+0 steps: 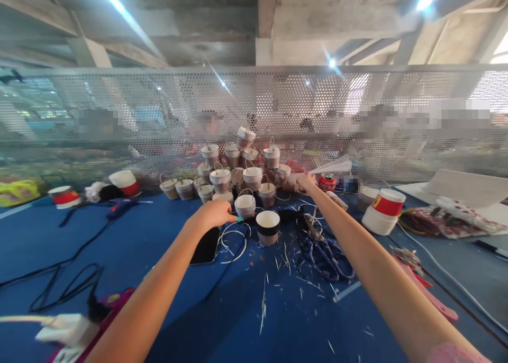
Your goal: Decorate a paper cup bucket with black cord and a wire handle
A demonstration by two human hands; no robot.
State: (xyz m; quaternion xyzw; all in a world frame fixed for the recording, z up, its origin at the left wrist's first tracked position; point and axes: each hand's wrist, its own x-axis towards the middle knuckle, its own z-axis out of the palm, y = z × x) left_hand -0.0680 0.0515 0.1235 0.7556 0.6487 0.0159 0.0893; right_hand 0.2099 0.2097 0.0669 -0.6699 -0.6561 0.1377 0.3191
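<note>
My left hand is closed in a loose fist over a small tool with a teal tip, just left of a white paper cup with a wire handle. My right hand reaches far forward, fingers curled at the right edge of a pile of several handled paper cups; what it grips I cannot make out. An open-topped cup stands alone between my arms. A black phone lies under my left wrist.
A stack of red-and-white cups and a red drink can sit at the right. Scissors and blue cord lie by wire scraps. Black cables and a white power strip are at left. Perforated metal screen behind.
</note>
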